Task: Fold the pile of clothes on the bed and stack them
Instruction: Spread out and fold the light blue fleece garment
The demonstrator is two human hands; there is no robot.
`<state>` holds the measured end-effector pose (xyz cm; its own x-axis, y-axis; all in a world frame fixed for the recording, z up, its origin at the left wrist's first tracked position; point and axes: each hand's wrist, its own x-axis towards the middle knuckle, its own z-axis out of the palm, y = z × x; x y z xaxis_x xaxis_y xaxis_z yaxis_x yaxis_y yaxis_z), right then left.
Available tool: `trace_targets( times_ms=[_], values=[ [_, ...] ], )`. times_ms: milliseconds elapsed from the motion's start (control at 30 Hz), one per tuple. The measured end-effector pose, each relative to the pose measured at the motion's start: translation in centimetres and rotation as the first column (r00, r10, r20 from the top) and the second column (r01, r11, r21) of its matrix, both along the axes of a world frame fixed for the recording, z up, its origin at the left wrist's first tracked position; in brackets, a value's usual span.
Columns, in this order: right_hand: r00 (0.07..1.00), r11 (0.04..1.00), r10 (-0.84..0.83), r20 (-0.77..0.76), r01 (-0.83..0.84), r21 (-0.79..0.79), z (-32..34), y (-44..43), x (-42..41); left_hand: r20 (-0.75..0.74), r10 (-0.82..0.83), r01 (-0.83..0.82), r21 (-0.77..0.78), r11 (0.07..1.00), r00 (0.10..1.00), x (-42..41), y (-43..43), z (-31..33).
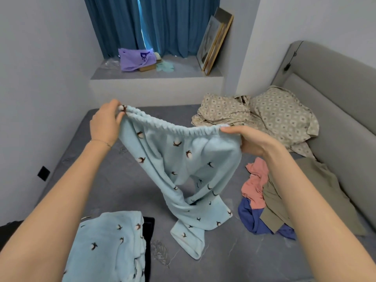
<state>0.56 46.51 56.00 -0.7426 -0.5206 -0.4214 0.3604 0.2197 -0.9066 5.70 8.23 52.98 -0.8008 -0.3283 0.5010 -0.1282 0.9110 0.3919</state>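
I hold a pair of light blue fleece trousers (183,159) with small brown and white flowers up over the grey bed (114,180). My left hand (106,123) pinches the left end of the elastic waistband. My right hand (250,141) grips the right end. The legs hang twisted, and their cuffs rest on the bed. A folded top of the same blue fabric (105,247) lies at the near left on something black (148,231). A loose pile with pink (256,184), olive (284,200) and dark blue (252,218) clothes lies at the right.
A patterned beige quilt (223,112) and a matching pillow (284,117) sit at the bed's far right against the grey headboard (329,82). Beyond the bed, a window ledge (156,78) carries a purple bag (135,59) and leaning picture frames (213,43). A wall stands close on the left.
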Motion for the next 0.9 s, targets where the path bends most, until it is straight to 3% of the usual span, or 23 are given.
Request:
trace_targets(
  times_ms=[133, 267, 367, 400, 500, 600, 733, 900],
  values=[
    [0.967, 0.964, 0.219, 0.134, -0.235, 0.122, -4.5, 0.2, 1.2, -0.015, -0.044, 0.047, 0.379, 0.924, 0.999, 0.3, 1.9, -1.6],
    [0.934, 0.923, 0.291, 0.208, -0.331, 0.196, -8.9, -0.1, 1.9, 0.067, -0.207, 0.126, 0.601, 0.789, 0.976, 0.9, 3.7, -3.3],
    [0.909, 0.878, 0.340, 0.240, -0.398, 0.265, -10.1, -0.3, 2.2, 0.120, -0.286, 0.098, 0.760, 0.643, 0.951, 1.4, 3.8, -4.3],
    [0.901, 0.859, 0.360, 0.240, -0.421, 0.292, -10.6, -0.3, 2.1, 0.158, -0.317, 0.084, 0.770, 0.632, 0.935, 1.6, 3.6, -4.7],
    [0.901, 0.807, 0.376, 0.217, -0.434, 0.401, -11.8, -0.2, 2.0, 0.355, -0.424, 0.084, 0.676, 0.732, 0.833, 2.0, 3.0, -5.9],
    [0.952, 0.845, 0.279, 0.129, -0.307, 0.437, -13.1, 0.2, 1.9, 0.461, -0.460, 0.144, 0.570, 0.809, 0.759, 2.0, 2.5, -7.9],
    [0.993, 0.931, 0.031, -0.113, 0.012, 0.364, -14.4, 0.7, 1.5, 0.333, -0.325, 0.105, 0.538, 0.837, 0.885, 1.5, 2.2, -9.6],
    [0.969, 0.977, -0.091, -0.228, 0.131, 0.166, -14.2, -0.1, 1.2, 0.248, -0.222, 0.096, 0.436, 0.895, 0.943, 0.7, 1.5, -11.7]
  ],
)
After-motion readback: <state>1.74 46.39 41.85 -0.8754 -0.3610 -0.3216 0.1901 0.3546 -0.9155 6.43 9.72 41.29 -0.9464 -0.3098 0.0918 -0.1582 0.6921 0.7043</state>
